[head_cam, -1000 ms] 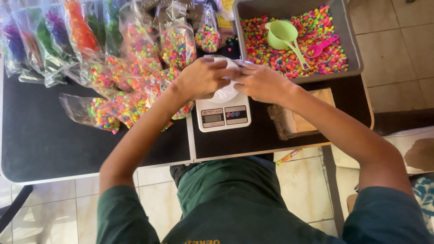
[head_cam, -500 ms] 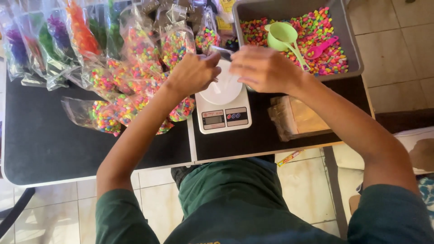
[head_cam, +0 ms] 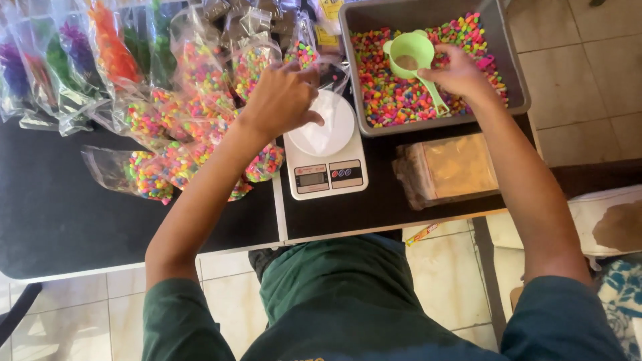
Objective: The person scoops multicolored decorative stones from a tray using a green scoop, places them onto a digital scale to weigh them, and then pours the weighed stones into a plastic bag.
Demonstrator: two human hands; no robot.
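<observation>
You are holding an empty clear bag (head_cam: pixel 328 100) open over the white kitchen scale (head_cam: pixel 326 150), your left hand (head_cam: pixel 284 100) pinching its rim, while your right hand (head_cam: pixel 458 70) is closing its fingers around the green scoop's (head_cam: pixel 414 57) handle in the grey tub (head_cam: pixel 515 73) of coloured gravel (head_cam: pixel 394 93). This looks like the filling step; next you are likely needing a level scoopful tipped cleanly into the bag's mouth.

**Scale at centre, tray behind**

On my black table (head_cam: pixel 60 214), the white digital kitchen scale (head_cam: pixel 326 157) sits before the grey plastic tray (head_cam: pixel 515 73) of multicoloured pebbles (head_cam: pixel 401 93); filled clear bags (head_cam: pixel 167 154) lie left, a brown flat packet (head_cam: pixel 448 168) right.
</observation>
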